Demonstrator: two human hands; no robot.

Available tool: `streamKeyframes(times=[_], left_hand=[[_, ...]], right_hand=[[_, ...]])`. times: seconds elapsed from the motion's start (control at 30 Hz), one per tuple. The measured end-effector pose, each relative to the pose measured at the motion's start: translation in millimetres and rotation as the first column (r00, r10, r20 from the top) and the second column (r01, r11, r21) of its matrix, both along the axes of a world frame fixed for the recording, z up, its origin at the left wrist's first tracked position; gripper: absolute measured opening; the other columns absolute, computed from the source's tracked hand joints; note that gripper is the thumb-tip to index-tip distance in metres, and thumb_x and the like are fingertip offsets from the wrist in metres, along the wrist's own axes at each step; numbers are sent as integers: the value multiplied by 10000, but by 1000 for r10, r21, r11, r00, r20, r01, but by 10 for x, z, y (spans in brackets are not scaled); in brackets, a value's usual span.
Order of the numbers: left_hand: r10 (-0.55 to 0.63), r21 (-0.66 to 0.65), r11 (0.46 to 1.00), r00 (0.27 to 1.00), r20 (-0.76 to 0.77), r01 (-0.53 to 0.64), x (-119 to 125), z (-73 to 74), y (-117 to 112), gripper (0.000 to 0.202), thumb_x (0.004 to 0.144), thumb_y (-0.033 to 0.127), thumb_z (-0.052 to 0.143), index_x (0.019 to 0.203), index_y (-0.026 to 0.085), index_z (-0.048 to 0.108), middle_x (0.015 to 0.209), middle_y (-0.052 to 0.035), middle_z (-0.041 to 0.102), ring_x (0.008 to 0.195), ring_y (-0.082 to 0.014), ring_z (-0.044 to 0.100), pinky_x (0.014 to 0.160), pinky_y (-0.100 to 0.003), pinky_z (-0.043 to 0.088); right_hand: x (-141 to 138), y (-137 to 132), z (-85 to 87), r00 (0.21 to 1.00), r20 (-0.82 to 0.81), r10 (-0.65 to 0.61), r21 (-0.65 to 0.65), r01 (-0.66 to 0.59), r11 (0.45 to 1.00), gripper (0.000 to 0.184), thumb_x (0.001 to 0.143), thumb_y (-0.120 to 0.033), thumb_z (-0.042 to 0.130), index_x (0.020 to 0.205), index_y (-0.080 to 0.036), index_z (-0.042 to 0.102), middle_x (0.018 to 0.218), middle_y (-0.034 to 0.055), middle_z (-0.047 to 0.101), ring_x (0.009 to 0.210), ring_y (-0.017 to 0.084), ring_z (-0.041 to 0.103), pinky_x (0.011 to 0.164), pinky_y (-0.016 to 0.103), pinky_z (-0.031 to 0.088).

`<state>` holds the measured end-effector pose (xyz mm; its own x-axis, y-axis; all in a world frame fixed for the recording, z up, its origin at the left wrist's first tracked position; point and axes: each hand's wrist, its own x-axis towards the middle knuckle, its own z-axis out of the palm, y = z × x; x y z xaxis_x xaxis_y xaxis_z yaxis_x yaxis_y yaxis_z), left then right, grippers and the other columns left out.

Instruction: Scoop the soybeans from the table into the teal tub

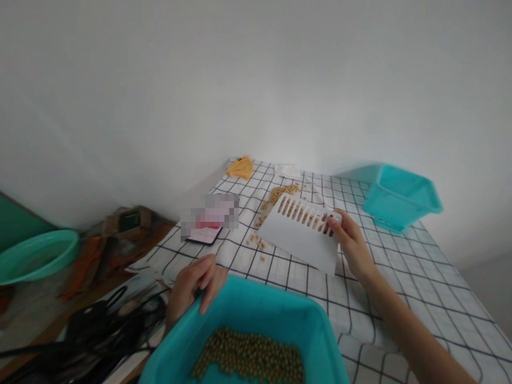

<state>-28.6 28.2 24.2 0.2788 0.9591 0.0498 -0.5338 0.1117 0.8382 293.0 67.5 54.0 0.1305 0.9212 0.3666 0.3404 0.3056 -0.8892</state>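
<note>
Slotted board [298,240] in right hand [352,242], left hand [196,285] on basin [276,309]

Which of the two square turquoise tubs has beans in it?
The near tub, whose rim the left hand grips; greenish beans cover its bottom. The far tub on the right shows none.

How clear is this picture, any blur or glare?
Head view: soft even light, no glare or hard shadows; a pixelated patch hides something on the tablecloth; beans in the tub the left hand grips look soft; the scoop in the right hand is sharper.
</note>
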Motion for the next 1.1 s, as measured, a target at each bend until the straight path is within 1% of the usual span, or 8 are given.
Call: streamKeyframes(times=[0.13, 0.3, 0.43, 0.6, 0.8, 0.9, 1.03, 1.1], left_hand=[[33, 69, 997, 999, -11, -32, 4, -79, 46, 470, 940, 400, 636, 544, 222, 456, 311, 46, 411, 380, -125, 276, 479, -293, 301], [1, 126, 992, 1000, -12, 1, -9, -171, 112, 532, 928, 456, 632, 533, 228, 358, 276, 39, 378, 341, -125, 306, 430, -284, 280], [13, 133, 991, 1000, -1, -13, -5, -131, 71, 481, 971, 397, 586, 559, 217, 416, 306, 49, 394, 359, -118, 285, 469, -276, 307], [22, 83, 996, 999, 28, -24, 12, -81, 15, 436, 991, 330, 536, 576, 217, 465, 331, 59, 401, 380, -125, 225, 502, -282, 312], [28, 83, 996, 996, 80, -35, 43, -84, 5, 424, 991, 308, 528, 578, 219, 488, 330, 55, 405, 403, -138, 238, 504, -287, 294], [48, 49, 997, 997, 66, -51, 46, -73, -16, 422, 991, 307, 518, 579, 222, 493, 339, 59, 409, 401, -137, 205, 514, -300, 301], [60, 40, 997, 996, 63, -63, 43, -51, -32, 425, 977, 313, 546, 564, 221, 505, 334, 57, 414, 399, -136, 210, 508, -300, 293], [62, 33, 997, 996, 57, -64, 35, -41, -28, 420, 967, 314, 566, 560, 221, 518, 329, 53, 427, 398, -136, 227, 511, -300, 298]], right_hand=[[-8, -7, 5, 999, -15, 38, -12, -38, 999, 300, 948, -524, 576, 837, -245, 563, 707, -10, 531, 675, 183, 512, 657, 312, 403], [-11, -3, -4, 997, -44, 56, -3, -56, 998, 300, 928, -521, 605, 836, -239, 562, 699, -17, 527, 665, 175, 505, 640, 300, 387], [9, 5, -27, 995, -56, 82, -4, -82, 997, 249, 949, -467, 601, 850, -241, 564, 700, -24, 530, 669, 170, 508, 644, 294, 379], [19, -3, -31, 993, -58, 99, -8, -99, 995, 232, 947, -437, 606, 828, -241, 568, 697, -24, 531, 672, 167, 512, 648, 293, 378], [-1, 3, -27, 992, -80, 102, -107, -110, 988, 277, 910, -489, 633, 813, -236, 576, 696, -11, 548, 675, 169, 528, 632, 291, 399], [-9, 3, -31, 982, -152, 116, -223, -148, 964, 306, 861, -532, 675, 849, -238, 591, 751, 7, 584, 709, 182, 561, 617, 284, 430], [-17, -9, -36, 943, -282, 176, -353, -273, 895, 354, 788, -543, 750, 909, -229, 637, 830, 28, 652, 767, 195, 611, 669, 298, 490], [-12, -11, -47, 929, -291, 228, -390, -333, 859, 368, 772, -547, 771, 892, -217, 661, 818, 25, 660, 751, 187, 610, 669, 300, 495]])
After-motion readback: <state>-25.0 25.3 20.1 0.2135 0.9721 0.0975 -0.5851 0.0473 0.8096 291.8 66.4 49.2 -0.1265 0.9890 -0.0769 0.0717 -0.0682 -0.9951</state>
